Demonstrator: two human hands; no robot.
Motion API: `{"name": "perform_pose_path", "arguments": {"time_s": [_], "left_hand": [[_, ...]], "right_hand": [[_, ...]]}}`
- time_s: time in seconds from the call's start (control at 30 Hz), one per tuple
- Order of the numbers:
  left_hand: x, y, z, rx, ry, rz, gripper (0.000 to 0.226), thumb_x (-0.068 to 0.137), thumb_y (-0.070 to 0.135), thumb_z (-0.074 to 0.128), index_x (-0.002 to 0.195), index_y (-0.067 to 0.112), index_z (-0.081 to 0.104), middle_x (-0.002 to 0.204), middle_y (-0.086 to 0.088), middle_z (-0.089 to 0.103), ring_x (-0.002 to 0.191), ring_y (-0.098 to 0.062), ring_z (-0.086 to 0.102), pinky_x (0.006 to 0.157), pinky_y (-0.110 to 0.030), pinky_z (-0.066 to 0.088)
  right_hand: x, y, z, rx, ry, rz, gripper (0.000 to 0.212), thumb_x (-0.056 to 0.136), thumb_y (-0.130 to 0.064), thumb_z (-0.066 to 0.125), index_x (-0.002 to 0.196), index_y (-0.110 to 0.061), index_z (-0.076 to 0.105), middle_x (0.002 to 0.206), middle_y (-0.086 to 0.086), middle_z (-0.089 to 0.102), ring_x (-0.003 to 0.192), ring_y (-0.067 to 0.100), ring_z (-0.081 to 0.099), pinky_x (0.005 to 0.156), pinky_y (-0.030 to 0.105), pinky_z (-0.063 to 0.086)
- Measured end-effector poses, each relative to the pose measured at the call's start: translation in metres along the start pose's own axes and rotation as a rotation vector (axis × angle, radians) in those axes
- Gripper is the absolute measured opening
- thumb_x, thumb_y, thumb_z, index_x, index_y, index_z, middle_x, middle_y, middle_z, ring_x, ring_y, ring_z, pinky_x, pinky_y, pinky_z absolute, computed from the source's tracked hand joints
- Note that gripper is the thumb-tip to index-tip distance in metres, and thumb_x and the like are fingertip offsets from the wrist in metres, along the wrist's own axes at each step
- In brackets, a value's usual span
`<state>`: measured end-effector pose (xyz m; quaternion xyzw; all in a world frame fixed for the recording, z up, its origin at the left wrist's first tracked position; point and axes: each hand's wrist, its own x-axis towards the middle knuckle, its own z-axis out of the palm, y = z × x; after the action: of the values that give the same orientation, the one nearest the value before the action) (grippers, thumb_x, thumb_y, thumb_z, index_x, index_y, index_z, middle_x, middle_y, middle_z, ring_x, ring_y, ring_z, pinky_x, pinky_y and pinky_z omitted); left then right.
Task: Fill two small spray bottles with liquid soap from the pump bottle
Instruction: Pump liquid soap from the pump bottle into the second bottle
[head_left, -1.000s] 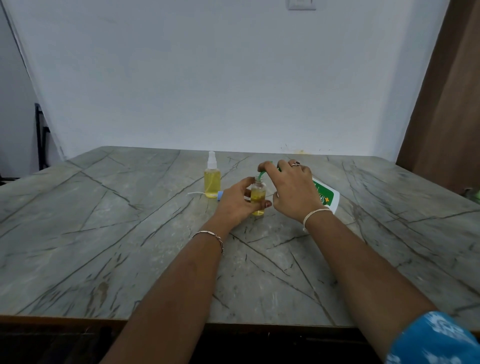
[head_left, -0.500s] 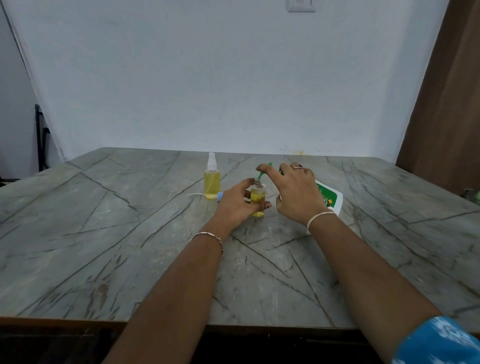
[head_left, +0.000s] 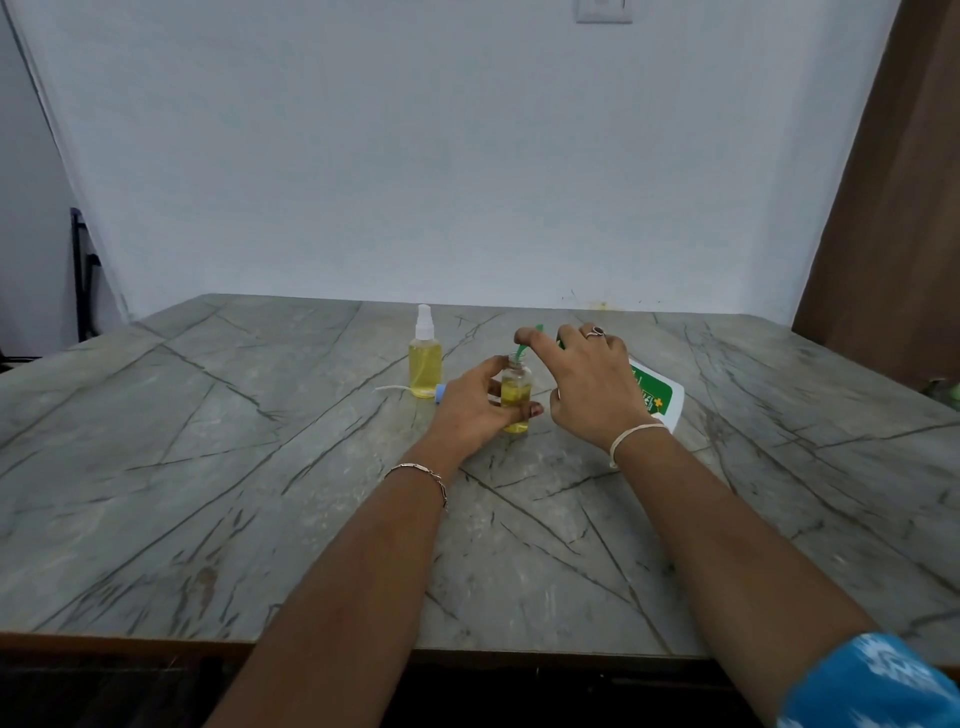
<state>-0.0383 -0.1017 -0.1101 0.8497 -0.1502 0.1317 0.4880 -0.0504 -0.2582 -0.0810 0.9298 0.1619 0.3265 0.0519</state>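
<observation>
A: Barely anything has shifted since a second ago: your right hand (head_left: 592, 384) and the green spout (head_left: 521, 354) have crept slightly left, and your left hand (head_left: 475, 410) has stayed put.

B: What am I holding?

A: Your left hand wraps the open small bottle (head_left: 516, 389), upright on the table (head_left: 208, 467) and part full of yellow soap. Your right hand grips the top of the tilted pump bottle (head_left: 657, 397), forefinger across the pump head, spout at the small bottle's mouth.

B: And the other one?

A: That capped spray bottle (head_left: 425, 364) stands just left, filled with yellow. A blue cap (head_left: 440, 393) lies at its foot.
</observation>
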Motion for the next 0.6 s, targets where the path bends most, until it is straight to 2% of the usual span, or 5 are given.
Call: {"name": "perform_pose_path", "arguments": {"time_s": [0.23, 0.37, 0.43, 0.6], "left_hand": [[0.0017, -0.0021, 0.0006, 0.022, -0.009, 0.001, 0.07, 0.068, 0.038, 0.084, 0.129, 0.022, 0.054, 0.107, -0.002, 0.069, 0.099, -0.015, 0.064, 0.092, -0.029, 0.05], [0.0001, -0.0002, 0.0, 0.005, -0.019, 0.011, 0.068, 0.071, 0.033, 0.083, 0.131, 0.019, 0.053, 0.107, -0.001, 0.067, 0.099, -0.014, 0.062, 0.088, -0.024, 0.048], [-0.0002, -0.0004, 0.0003, -0.002, -0.02, 0.015, 0.066, 0.071, 0.032, 0.083, 0.129, 0.02, 0.054, 0.104, 0.001, 0.067, 0.098, -0.014, 0.064, 0.089, -0.026, 0.051], [0.0004, -0.0021, 0.0002, 0.001, -0.004, 0.008, 0.068, 0.069, 0.035, 0.084, 0.128, 0.021, 0.055, 0.103, 0.001, 0.069, 0.095, -0.012, 0.064, 0.085, -0.022, 0.049]], "right_hand": [[-0.0008, 0.0006, -0.0013, 0.008, -0.016, 0.001, 0.075, 0.078, -0.024, 0.065, 0.139, -0.035, 0.024, 0.111, 0.008, 0.054, 0.108, 0.031, 0.051, 0.092, 0.046, 0.042], [0.0026, -0.0043, -0.0015, 0.006, -0.011, 0.024, 0.069, 0.076, -0.024, 0.069, 0.133, -0.032, 0.031, 0.116, 0.008, 0.055, 0.11, 0.031, 0.051, 0.094, 0.046, 0.041], [0.0033, -0.0062, -0.0015, 0.004, -0.006, 0.025, 0.068, 0.075, -0.023, 0.069, 0.131, -0.031, 0.032, 0.116, 0.008, 0.055, 0.111, 0.031, 0.051, 0.095, 0.046, 0.041], [0.0009, -0.0018, -0.0001, 0.009, 0.004, 0.011, 0.073, 0.076, -0.023, 0.065, 0.138, -0.034, 0.029, 0.112, 0.008, 0.055, 0.108, 0.031, 0.051, 0.091, 0.046, 0.04]]}}
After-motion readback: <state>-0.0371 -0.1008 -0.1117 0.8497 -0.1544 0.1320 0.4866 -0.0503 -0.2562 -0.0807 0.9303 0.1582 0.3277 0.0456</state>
